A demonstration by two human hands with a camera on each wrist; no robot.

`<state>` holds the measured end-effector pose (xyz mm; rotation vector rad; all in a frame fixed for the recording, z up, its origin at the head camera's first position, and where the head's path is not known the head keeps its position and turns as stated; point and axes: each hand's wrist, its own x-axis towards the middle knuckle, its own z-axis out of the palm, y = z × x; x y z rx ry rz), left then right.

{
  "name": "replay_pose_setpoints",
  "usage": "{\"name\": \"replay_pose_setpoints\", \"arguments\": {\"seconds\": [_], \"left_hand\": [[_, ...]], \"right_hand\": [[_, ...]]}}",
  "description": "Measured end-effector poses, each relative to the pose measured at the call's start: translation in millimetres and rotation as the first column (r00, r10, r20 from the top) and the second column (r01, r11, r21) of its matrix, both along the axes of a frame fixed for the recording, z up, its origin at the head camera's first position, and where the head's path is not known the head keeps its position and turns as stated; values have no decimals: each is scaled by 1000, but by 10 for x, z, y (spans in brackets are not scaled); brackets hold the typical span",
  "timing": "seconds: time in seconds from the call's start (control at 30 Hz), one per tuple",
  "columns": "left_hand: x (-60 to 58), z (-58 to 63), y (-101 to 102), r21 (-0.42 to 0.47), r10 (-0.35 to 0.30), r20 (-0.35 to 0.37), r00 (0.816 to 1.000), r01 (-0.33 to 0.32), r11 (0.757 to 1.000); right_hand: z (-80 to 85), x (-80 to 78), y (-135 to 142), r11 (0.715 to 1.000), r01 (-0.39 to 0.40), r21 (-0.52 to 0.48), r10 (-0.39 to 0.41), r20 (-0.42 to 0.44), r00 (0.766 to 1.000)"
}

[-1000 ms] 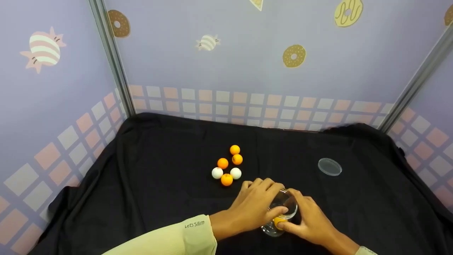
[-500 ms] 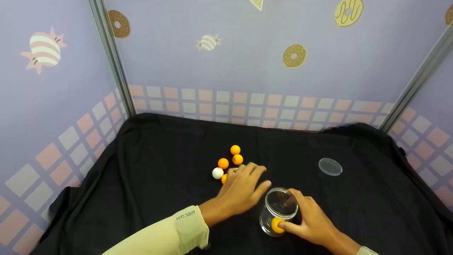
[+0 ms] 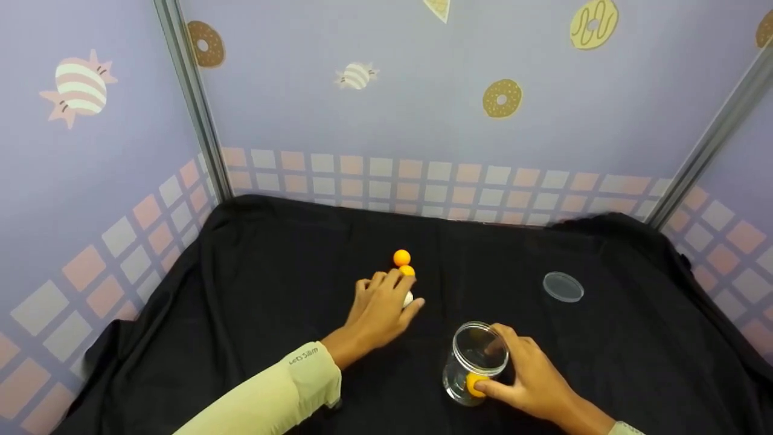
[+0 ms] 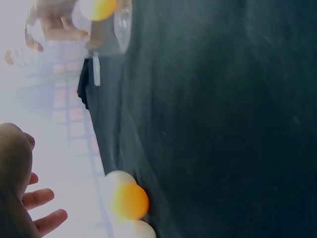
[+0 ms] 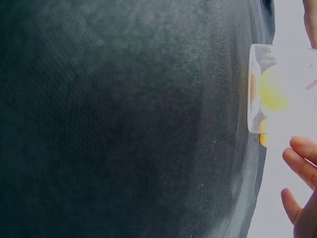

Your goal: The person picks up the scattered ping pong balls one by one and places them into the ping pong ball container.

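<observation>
My right hand [image 3: 534, 380] holds a clear plastic jar [image 3: 456, 371] standing upright and uncovered on the black cloth, thumb at the front and fingers behind. Inside the jar, low down, lies an orange ping-pong ball [image 3: 474, 385]. Over the group of loose balls is my left hand [image 3: 379, 311], fingers spread and slightly bent. It hides several of them in the head view; a white ball [image 3: 409, 298] peeks out by its thumb. Two orange balls, the farther ball [image 3: 401, 257] and the nearer ball [image 3: 407, 270], show past its fingertips. In the left wrist view its fingers [image 4: 38, 198] stand apart from an orange ball [image 4: 130, 201].
A round clear lid [image 3: 563, 286] lies flat on the black cloth [image 3: 290, 260] to the right, beyond the jar. Walls with printed sweets [image 3: 423, 115] enclose the cloth at the back and both sides.
My left hand has left the jar's rim and moved left and away from me, onto the loose balls. The right hand and jar stay put; the ball inside has shifted slightly.
</observation>
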<state>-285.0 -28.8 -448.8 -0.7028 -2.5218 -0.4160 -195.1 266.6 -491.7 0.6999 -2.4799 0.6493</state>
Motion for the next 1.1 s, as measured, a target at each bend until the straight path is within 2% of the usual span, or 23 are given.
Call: {"name": "replay_pose_setpoints", "arguments": {"seconds": [0.13, 0.33, 0.6, 0.93, 1.1], "left_hand": [[-94, -66, -77, -12, 33, 27, 999, -33, 999], [-218, -157, -200, -28, 75, 76, 994, -73, 997], [-322, -275, -344, -46, 127, 147, 981, -121, 992], [-389, -384, -464, -83, 196, 211, 958, -182, 980], [-394, -404, -488, -146, 228, 217, 949, -199, 969]], "right_hand": [[5, 4, 2, 1000, 8, -4, -7, 20, 1000], [-7, -3, 2, 1000, 12, -2, -12, 4, 1000], [-15, 1, 3, 1000, -2, -5, 2, -15, 1000], [-15, 2, 0, 1000, 1, -5, -2, -8, 1000], [-4, 2, -8, 1000, -4, -3, 4, 9, 1000]]}}
